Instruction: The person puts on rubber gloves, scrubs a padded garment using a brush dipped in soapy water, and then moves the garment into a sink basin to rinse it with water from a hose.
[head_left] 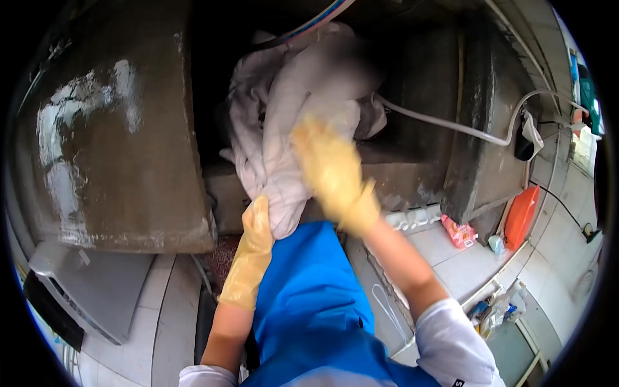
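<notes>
A bunched white cloth (pixel 284 142) lies in a dark stone-like basin and hangs over its front edge. My left hand (pixel 256 222), in a yellow rubber glove, is closed on the lower end of the cloth at that edge. My right hand (pixel 332 171), also in a yellow rubber glove, is over the cloth's right side. Motion smears its fingers, and whether it touches or grips the cloth cannot be made out. A dark blurred patch covers the upper right of the cloth.
A grey hose (pixel 451 126) runs from the cloth to the right wall. Broad brown slabs (pixel 129 148) flank the basin. On the tiled floor at right are a pink packet (pixel 459 231) and an orange-red object (pixel 521 219). A grey appliance (pixel 97 284) stands lower left.
</notes>
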Demonstrator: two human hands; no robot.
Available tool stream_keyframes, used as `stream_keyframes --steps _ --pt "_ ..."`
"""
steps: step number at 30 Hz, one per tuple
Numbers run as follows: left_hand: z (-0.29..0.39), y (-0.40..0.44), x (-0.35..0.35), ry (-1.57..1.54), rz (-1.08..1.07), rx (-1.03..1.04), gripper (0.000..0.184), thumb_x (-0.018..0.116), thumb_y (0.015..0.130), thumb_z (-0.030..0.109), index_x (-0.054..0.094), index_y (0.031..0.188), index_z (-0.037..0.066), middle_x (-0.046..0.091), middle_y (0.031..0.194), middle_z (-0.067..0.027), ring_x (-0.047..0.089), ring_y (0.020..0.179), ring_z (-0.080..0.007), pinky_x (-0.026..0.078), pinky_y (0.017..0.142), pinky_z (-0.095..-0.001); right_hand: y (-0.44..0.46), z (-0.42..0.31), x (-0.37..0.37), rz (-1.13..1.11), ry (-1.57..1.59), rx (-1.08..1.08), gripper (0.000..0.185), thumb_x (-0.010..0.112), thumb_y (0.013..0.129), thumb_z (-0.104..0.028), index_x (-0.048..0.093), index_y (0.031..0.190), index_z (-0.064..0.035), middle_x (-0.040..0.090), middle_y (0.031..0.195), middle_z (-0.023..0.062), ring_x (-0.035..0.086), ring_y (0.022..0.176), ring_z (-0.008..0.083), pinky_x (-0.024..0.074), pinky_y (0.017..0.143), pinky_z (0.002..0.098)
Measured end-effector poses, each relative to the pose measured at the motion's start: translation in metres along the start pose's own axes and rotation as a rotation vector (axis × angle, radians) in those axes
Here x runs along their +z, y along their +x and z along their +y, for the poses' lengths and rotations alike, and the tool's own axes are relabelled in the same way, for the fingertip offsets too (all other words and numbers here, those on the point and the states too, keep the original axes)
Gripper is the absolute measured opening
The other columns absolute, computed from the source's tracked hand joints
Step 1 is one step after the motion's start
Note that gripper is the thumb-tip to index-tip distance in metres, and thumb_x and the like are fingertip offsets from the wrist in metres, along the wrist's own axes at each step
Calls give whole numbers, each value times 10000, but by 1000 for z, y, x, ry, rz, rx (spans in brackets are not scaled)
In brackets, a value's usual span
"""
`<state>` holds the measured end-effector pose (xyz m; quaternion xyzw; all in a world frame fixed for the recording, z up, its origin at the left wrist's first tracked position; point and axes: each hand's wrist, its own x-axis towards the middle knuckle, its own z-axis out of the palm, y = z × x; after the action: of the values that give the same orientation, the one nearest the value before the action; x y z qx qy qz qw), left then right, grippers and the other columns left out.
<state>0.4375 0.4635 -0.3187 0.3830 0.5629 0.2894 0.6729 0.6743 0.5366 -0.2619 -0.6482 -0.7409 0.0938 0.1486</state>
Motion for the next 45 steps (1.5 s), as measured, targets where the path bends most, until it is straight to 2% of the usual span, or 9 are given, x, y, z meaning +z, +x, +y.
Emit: stream_keyframes --steps 10,13,17,20,28,31,34,35,45 --pt "17 6 13 -81 74 -76 408 419 1118 249 644 1208 -79 713 1194 -133 702 1036 -242 552 903 -361 1 39 7 101 53 -12 330 647 872 -190 666 1186 -90 680 1176 193 714 937 364 599 647 437" --pt "44 -4 3 255 -97 11 522 420 1120 354 641 1248 -102 708 1173 -152 674 1082 -213 525 951 -360 8 -49 -39 -364 251 157 355 628 887 -202 683 1227 -113 670 1207 189 708 957 331 595 703 436" --pt "52 -2 21 -66 18 -135 579 422 1109 425 654 1221 -94 719 1150 -145 675 1069 -215 522 946 -355 37 120 40 106 162 -186 257 594 896 -177 692 1096 -49 710 1054 146 709 870 320 581 712 454" --pt "41 -8 11 6 73 -196 560 445 1103 419 663 1223 -84 718 1161 -143 671 1081 -212 522 943 -349 69 221 41 -375 59 817 415 633 964 -377 638 1288 -117 679 1289 187 644 1180 417 519 991 510" --pt "16 -28 -13 296 116 -202 410 401 1101 298 670 1078 -11 718 1030 -84 678 984 -194 532 851 -339 40 405 180 -644 -104 932 528 608 965 -301 552 1457 -119 572 1438 257 546 1348 408 446 1136 459" --pt "36 -18 1 57 88 -232 450 477 1107 354 684 1083 -45 737 1050 -125 691 953 -189 551 835 -329 53 368 125 -1090 -325 502 467 544 998 -236 556 1433 -66 584 1420 264 561 1331 399 447 1139 447" --pt "45 -12 16 -135 140 -285 534 444 1116 405 668 1197 -74 726 1141 -133 687 1038 -196 545 909 -323 31 261 46 -151 132 496 465 555 1029 -281 553 1407 -9 643 1327 266 615 1260 399 483 1069 431" --pt "42 -9 14 -139 142 -279 534 444 1116 405 668 1197 -74 726 1141 -133 687 1038 -196 545 909 -323 46 221 28 -118 549 907 494 573 1031 -314 548 1406 5 660 1294 267 626 1239 408 488 1050 429" --pt "49 -5 15 -165 22 -232 576 401 1125 411 610 1323 -87 701 1229 -149 673 1112 -211 528 966 -329 -18 -71 -50 -262 270 125 385 609 903 -201 656 1267 -85 578 1367 220 669 1046 335 592 631 410"
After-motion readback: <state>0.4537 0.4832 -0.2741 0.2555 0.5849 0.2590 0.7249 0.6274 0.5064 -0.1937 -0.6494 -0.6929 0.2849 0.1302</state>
